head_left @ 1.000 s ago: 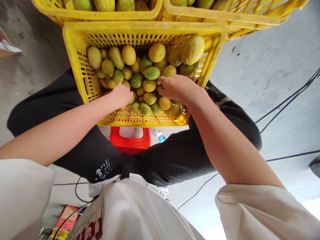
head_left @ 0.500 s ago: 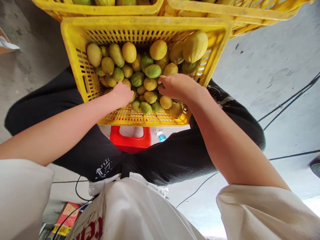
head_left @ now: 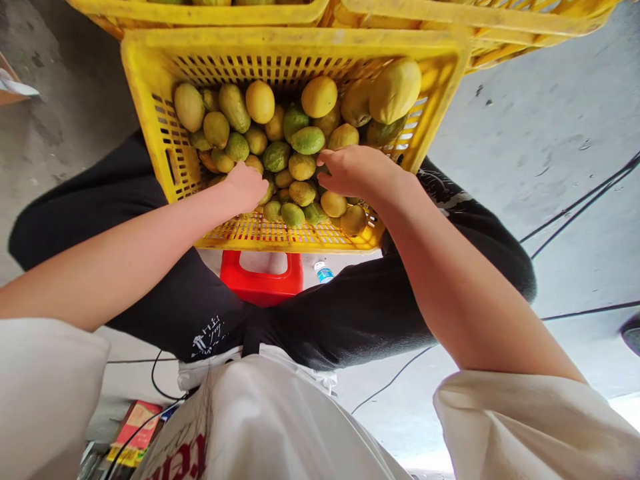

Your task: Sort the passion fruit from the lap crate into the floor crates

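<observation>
Yellow crate [head_left: 290, 39], long side running left to right, is positioned between the person's knees and contains loose green and yellow fruit of mixed sizes. Both hands are inside it, over the near half of the fruit. The governing relation is at the right hand [head_left: 356, 172]: the speckled fruit [head_left: 302, 167] lies just left of its fingertips, long axis roughly left to right. The left hand [head_left: 245, 189] is farther from that fruit, with other fruit between. A green fruit [head_left: 307, 141], lying with its long axis also left to right, sits on the far side of the speckled one; a pale yellow fruit [head_left: 344, 136] is just beyond the right hand. Right hand: palm down, two visible digits parted by a narrow gap; whether it grips anything underneath cannot be told. Left hand: back uppermost, fingers bent down among the fruit, tips hidden; its hold, if any, cannot be told. Also noted: further yellow crates [head_left: 215, 13] at the far side, and a red container [head_left: 263, 290] and a bottle [head_left: 324, 273] at the near side.
</observation>
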{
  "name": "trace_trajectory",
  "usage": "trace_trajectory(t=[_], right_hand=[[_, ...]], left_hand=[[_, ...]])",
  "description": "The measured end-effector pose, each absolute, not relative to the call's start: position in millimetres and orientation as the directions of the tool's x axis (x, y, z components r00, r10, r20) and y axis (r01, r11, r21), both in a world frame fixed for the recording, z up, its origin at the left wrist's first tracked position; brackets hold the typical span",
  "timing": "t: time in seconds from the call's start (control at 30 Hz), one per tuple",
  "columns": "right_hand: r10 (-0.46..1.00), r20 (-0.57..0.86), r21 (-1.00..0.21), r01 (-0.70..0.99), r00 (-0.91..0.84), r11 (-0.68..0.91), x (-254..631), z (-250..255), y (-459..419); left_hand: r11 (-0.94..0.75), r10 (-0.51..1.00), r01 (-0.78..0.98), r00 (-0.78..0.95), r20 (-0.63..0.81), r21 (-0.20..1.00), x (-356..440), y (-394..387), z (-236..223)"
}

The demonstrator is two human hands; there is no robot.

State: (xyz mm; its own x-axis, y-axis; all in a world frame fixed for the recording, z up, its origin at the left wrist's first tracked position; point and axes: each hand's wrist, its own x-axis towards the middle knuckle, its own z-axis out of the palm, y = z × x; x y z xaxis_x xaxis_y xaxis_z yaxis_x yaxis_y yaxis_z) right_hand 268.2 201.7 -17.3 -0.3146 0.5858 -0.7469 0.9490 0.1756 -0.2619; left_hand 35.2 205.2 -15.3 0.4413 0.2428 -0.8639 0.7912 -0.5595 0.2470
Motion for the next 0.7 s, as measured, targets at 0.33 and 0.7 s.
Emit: trace_trajectory(t=[0.33,0.7], right_hand=[[0.583,-0.754,-0.240,0.953,-0.302,0.183,264.9,-15.2,201.9],[0.586,-0.739,-0.283,0.942,-0.333,0.179,270.2,-19.4,201.5]], left_hand=[[-0.549,0.250,0.792,0.459,-0.853,0.265,33.0,203.1,-21.6],[-0.558,0.261,0.784,0.476,-0.840,0.271,33.4,200.5,-25.1]])
